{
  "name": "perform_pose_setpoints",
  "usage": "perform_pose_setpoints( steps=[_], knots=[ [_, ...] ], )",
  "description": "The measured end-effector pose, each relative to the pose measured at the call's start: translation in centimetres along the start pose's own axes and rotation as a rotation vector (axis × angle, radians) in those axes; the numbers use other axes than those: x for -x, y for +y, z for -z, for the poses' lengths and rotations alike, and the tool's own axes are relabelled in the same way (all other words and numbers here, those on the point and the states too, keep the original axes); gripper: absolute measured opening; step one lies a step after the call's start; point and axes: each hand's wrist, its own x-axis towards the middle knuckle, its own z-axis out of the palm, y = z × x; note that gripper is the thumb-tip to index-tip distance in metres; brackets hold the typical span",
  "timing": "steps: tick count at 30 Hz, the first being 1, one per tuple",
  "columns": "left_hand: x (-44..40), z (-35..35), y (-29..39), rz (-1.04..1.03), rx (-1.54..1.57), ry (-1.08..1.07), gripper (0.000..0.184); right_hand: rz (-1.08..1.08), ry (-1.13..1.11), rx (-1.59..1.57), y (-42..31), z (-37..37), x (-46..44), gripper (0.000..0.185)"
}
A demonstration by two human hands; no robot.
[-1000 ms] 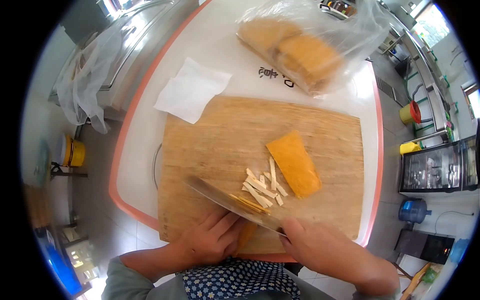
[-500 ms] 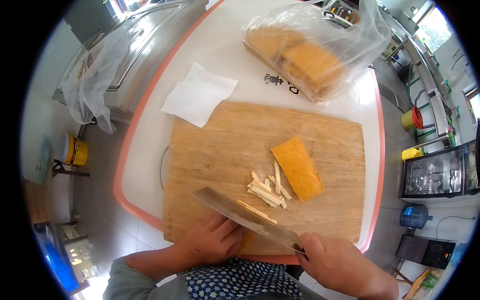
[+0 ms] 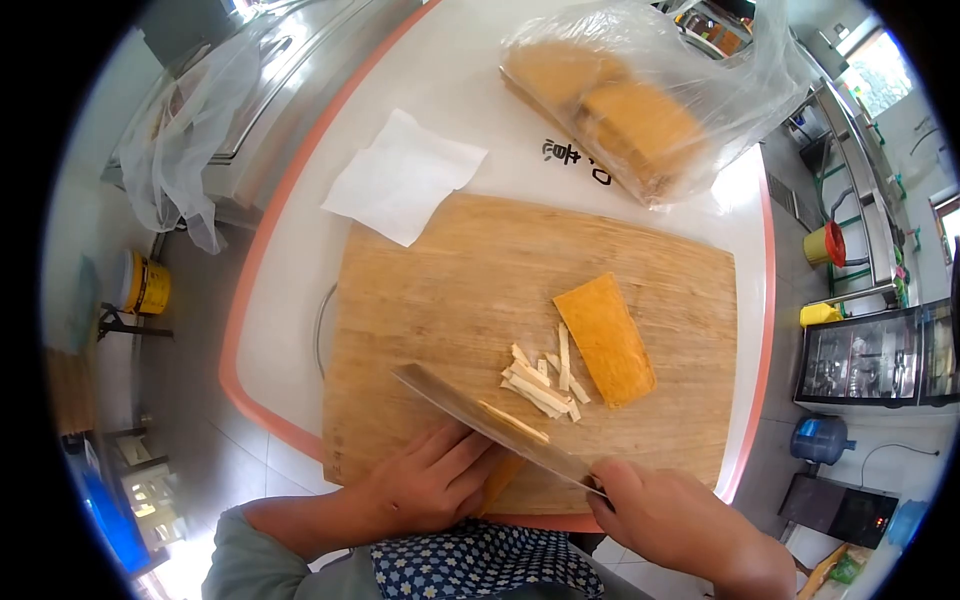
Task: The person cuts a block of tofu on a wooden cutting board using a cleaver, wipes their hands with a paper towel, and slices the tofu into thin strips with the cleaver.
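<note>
My right hand grips the handle of a broad knife, whose blade points up and left over the wooden cutting board. Beneath the blade, my left hand presses with bent fingers on an orange-brown block, mostly hidden by the hand and knife. A thin slice lies along the blade's far side. Several pale strips are piled beyond it, beside a whole orange-brown slab.
A clear plastic bag with orange-brown blocks lies on the white table at the back. A white cloth or paper overlaps the board's back left corner. A metal-framed counter stands at the left.
The knife blade has shifted slightly against the block, and its angle differs a little. My left hand stays on the block. The whole view has shifted, with the board and bag slightly farther right.
</note>
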Motion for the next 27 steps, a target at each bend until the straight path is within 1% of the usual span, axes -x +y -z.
perform_pose_setpoints(
  steps=[2, 5, 7, 8, 10, 11, 13, 14, 16, 17, 19, 27],
  knots=[
    [-0.1, 0.1, 0.1, -0.011, 0.003, -0.004, 0.047, -0.005, -0.003, 0.000, -0.2, -0.2, -1.5, 0.024],
    [-0.3, 0.1, 0.3, -0.005, -0.002, -0.007, 0.048, 0.055, 0.023, -0.050, 0.4, -1.4, -3.3, 0.024],
    [-0.3, 0.0, 0.3, 0.003, -0.020, 0.027, 0.047, 0.134, 0.172, -0.068, 0.4, -1.6, -3.7, 0.023],
    [-0.2, -0.2, 0.3, 0.012, -0.024, 0.030, 0.047, 0.142, 0.167, -0.065, 0.4, -1.1, -3.2, 0.023],
    [0.2, -0.2, 0.3, -0.018, -0.040, 0.065, 0.041, 0.022, 0.117, -0.143, -0.2, 0.3, -1.1, 0.024],
    [0.2, -0.2, 0.3, -0.019, -0.040, 0.062, 0.041, 0.022, 0.118, -0.146, -0.8, 0.7, -0.4, 0.024],
    [0.2, -0.2, 0.3, -0.016, -0.048, 0.049, 0.036, -0.070, 0.045, 0.008, -1.4, 0.7, 1.0, 0.025],
    [0.3, -0.3, 0.3, -0.019, -0.046, 0.048, 0.036, -0.073, 0.046, 0.007, -1.1, 0.2, 1.5, 0.025],
    [0.5, -0.4, 0.2, -0.016, -0.035, 0.008, 0.035, 0.070, 0.110, -0.016, -0.1, -0.8, 2.2, 0.025],
    [0.5, -0.3, 0.3, -0.016, -0.035, 0.006, 0.035, 0.070, 0.110, -0.018, 0.0, -1.0, 2.3, 0.025],
    [0.3, 0.0, 0.4, 0.000, -0.034, -0.004, 0.037, 0.066, 0.103, -0.044, 0.1, -1.2, 2.4, 0.016],
    [0.3, 0.0, -0.1, -0.015, -0.026, -0.024, 0.043, 0.006, 0.075, -0.098, -0.3, -0.7, 2.2, 0.015]
  ],
)
